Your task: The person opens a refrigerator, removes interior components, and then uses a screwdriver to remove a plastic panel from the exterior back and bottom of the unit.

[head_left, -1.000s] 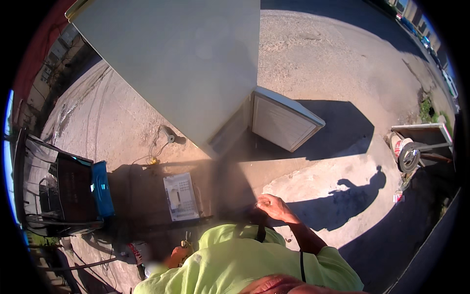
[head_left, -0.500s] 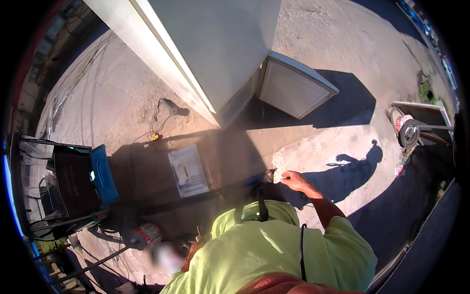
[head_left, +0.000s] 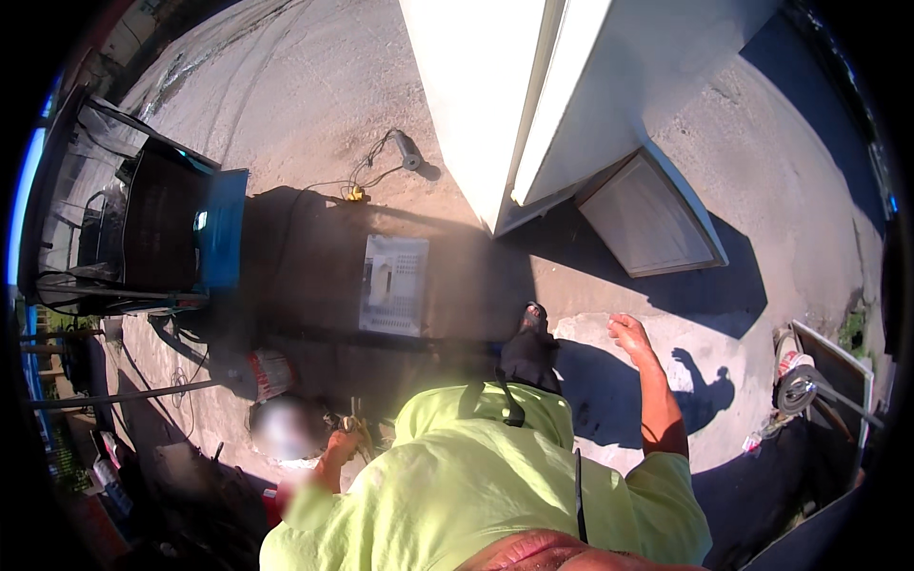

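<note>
My right hand (head_left: 628,335) is held out over the sunlit ground, its fingers loosely bent and partly apart, with nothing visible in them. Low on the left, my left hand (head_left: 333,455) is closed round something thin and brownish; its kind is too small and shaded to make out. A blurred pale round patch (head_left: 286,428) lies beside that hand. Ahead of me stands a tall white cabinet (head_left: 581,105), with a framed panel like a door (head_left: 657,214) jutting out near its foot. On the shaded ground between lies a white panel (head_left: 405,285) with slots and an opening.
A grey cylindrical tool (head_left: 407,150) with a cord and a yellow piece (head_left: 357,193) lies left of the cabinet. At left stands a dark cart-like frame with a blue panel (head_left: 224,228), near a red-and-white bucket (head_left: 272,373). A wheel-shaped object (head_left: 798,388) leans at right.
My view has shifted, so the cabinet appears farther right. My right hand has swung outward to the right, away from my foot, and its pinched fingers have loosened. My left hand stays low.
</note>
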A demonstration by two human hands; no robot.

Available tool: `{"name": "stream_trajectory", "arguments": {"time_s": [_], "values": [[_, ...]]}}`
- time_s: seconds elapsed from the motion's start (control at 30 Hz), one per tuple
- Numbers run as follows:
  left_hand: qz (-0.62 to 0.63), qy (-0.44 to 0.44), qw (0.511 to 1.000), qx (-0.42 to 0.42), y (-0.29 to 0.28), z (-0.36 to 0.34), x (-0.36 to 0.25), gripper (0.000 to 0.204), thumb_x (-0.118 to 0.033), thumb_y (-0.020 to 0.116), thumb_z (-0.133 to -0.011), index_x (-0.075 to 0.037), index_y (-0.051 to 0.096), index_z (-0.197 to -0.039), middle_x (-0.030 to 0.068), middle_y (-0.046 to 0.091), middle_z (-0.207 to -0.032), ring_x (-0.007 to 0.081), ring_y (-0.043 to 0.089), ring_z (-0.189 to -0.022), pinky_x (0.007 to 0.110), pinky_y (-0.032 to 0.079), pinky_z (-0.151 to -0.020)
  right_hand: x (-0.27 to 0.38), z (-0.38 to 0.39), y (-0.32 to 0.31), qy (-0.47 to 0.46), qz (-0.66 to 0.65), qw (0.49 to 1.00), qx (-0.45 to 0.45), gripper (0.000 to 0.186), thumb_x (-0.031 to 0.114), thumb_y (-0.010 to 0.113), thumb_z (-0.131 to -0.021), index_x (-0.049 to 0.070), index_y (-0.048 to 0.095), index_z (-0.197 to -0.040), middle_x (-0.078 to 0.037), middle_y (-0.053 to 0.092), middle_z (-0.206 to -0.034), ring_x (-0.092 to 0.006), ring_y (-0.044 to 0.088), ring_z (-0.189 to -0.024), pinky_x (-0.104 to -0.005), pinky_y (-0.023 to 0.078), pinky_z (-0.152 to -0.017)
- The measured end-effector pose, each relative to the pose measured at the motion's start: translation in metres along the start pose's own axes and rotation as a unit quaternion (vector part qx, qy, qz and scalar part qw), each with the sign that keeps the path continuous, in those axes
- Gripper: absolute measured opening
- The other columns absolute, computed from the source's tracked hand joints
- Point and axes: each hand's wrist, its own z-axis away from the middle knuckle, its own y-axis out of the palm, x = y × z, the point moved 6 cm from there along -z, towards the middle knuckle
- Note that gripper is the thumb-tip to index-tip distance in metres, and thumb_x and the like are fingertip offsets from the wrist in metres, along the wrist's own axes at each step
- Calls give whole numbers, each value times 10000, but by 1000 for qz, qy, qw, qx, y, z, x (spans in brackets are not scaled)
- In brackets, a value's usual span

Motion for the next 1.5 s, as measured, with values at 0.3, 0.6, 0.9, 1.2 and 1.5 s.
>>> {"name": "stream_trajectory", "arguments": {"time_s": [0.3,0.6,0.9,1.2,1.5], "values": [[74,-83,994,-15,55,49,-23,268,-258,685,-812,0,675,-738,79,590,-593,166,520,-456,334,396,-418,41,-204,-204,-122,126,961,-213,546,323,651,-923,-40,567,-1322,-221,604,-1334,-342,556,-1268,-410,415,-1062],[96,-89,991,-34,112,100,-93,232,-275,666,-837,-47,685,-796,51,635,-615,137,511,-447,317,397,-408,46,-312,-365,-119,448,822,-331,767,570,554,-928,-67,517,-1353,-293,536,-1361,-446,494,-1287,-503,401,-1080],[134,-154,978,-39,166,133,-56,291,-299,710,-810,-12,701,-763,72,662,-628,148,536,-456,315,429,-428,56,-289,-326,-91,611,713,-332,852,666,553,-875,-53,518,-1332,-283,546,-1317,-400,528,-1255,-557,430,-1029],[131,-130,983,1,198,97,-73,376,-354,727,-776,-19,715,-946,108,691,-761,205,648,-612,358,515,-560,15,-267,-207,-43,88,969,-226,708,425,703,-836,-60,510,-1314,-230,639,-1159,-335,648,-1071,-432,502,-912],[188,-66,980,-29,171,58,-39,320,-286,680,-763,-20,697,-940,111,682,-763,215,659,-641,362,528,-592,158,-215,10,93,-294,951,14,213,344,642,-924,142,646,-991,-26,687,-854,-224,668,-805,-451,527,-747]]}}
